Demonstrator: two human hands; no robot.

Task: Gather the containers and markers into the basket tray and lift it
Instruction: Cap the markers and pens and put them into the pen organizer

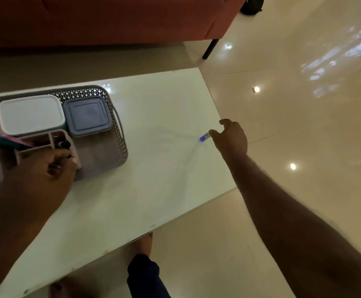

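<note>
A grey perforated basket tray (119,134) sits on the left of the white table. Inside it are a white-lidded container (30,114), a blue-grey lidded container (87,116) and a pink divided organizer (46,140) with coloured markers (1,140) lying across it. My left hand (40,179) holds a black marker (64,145) at the organizer's right compartment. Far to the right, near the table's edge, my right hand (231,138) pinches a blue marker (204,138) whose blue end sticks out to the left.
The white table (153,168) ends just right of my right hand, with glossy tiled floor (293,125) beyond. A red sofa (111,18) stands behind the table. My feet and a dark trouser leg (143,274) show below the table's near edge.
</note>
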